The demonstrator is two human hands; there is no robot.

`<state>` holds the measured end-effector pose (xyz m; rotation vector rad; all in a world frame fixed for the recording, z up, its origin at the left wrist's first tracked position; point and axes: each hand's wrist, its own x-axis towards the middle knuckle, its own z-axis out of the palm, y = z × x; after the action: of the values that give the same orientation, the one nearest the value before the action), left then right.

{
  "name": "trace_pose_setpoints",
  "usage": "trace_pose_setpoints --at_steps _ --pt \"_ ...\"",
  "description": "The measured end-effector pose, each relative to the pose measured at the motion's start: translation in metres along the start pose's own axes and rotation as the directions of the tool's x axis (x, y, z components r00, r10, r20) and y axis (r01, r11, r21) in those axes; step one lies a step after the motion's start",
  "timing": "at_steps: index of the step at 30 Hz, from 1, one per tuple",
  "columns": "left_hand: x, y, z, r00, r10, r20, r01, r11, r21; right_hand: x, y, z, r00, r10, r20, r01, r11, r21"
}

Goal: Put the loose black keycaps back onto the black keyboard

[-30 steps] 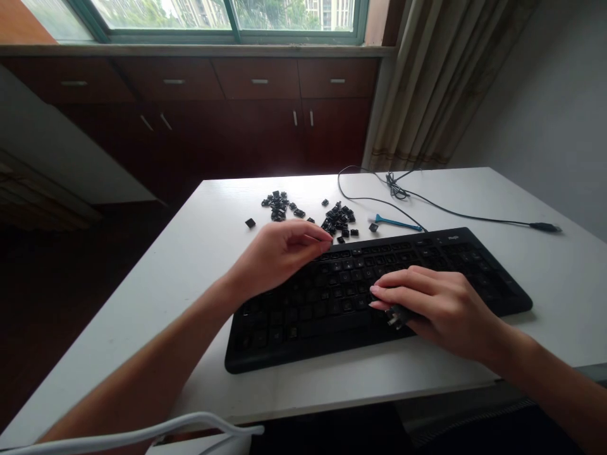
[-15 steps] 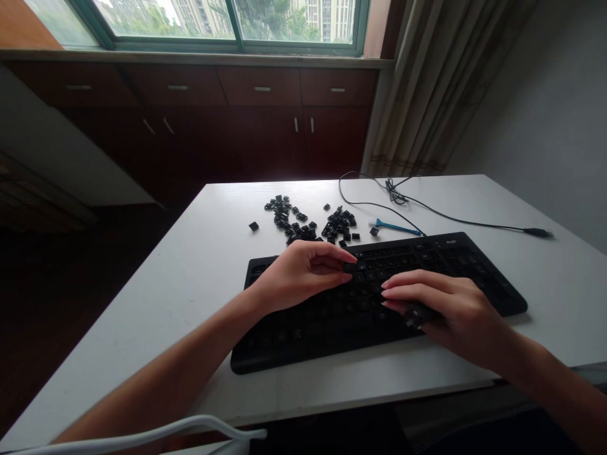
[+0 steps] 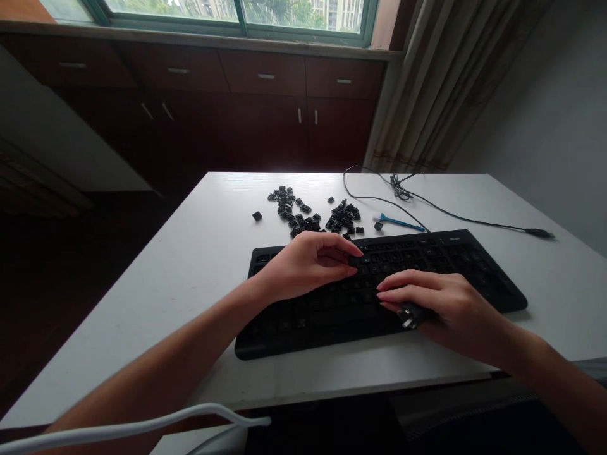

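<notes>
A black keyboard [image 3: 332, 322] lies slanted on the white table, with many of its key positions bare. Above its upper middle, my left hand [image 3: 313, 262] is closed, thumb and forefinger pinching a small black keycap [image 3: 355, 260]. My right hand [image 3: 441, 300] is closed over the keyboard's right middle, its fingertips close to the keys. Held in its palm is a black tool with metal prongs [image 3: 408, 316], like a keycap puller; the fingers cover most of it. Whether the right fingertips also pinch something is hidden.
Several loose black keycaps [image 3: 342, 215] lie heaped behind the keyboard. Beside them rests a blue brush [image 3: 403, 222]. The keyboard's black cable [image 3: 465, 217] runs along the back right of the table [image 3: 156, 284]. A white cable [image 3: 190, 412] crosses the near left edge.
The view has tilted down slightly. Both hands stay over the keyboard with nearly the same grips; the metal end of the tool in my right hand shows more plainly.
</notes>
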<state>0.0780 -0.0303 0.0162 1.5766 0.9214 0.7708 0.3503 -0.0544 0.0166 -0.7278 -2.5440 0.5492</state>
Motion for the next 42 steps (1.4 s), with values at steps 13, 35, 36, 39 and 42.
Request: trace_pose_setpoints --at_steps 13,35,36,39,42 --pt "0.001 -0.001 0.0 1.0 0.024 0.02 -0.024 0.999 -0.027 0.004 0.0 -0.011 0.997 0.01 0.08 -0.008 1.0 -0.027" --pt "0.006 -0.009 -0.009 1.0 0.027 0.011 -0.025 0.987 -0.156 0.064 -0.043 0.005 0.925 0.26 -0.277 0.069 0.601 0.796" --pt "0.006 -0.009 -0.009 1.0 0.026 0.012 -0.024 0.987 -0.161 0.062 -0.041 0.007 0.929 0.28 -0.242 0.026 0.602 0.798" --pt "0.006 -0.008 -0.009 1.0 0.025 0.016 -0.023 0.99 -0.139 0.055 -0.042 0.005 0.907 0.326 -0.268 0.054 0.541 0.84" --pt "0.006 -0.008 -0.009 1.0 0.02 0.012 -0.018 0.991 -0.134 0.054 -0.042 0.005 0.898 0.313 -0.309 0.102 0.535 0.839"
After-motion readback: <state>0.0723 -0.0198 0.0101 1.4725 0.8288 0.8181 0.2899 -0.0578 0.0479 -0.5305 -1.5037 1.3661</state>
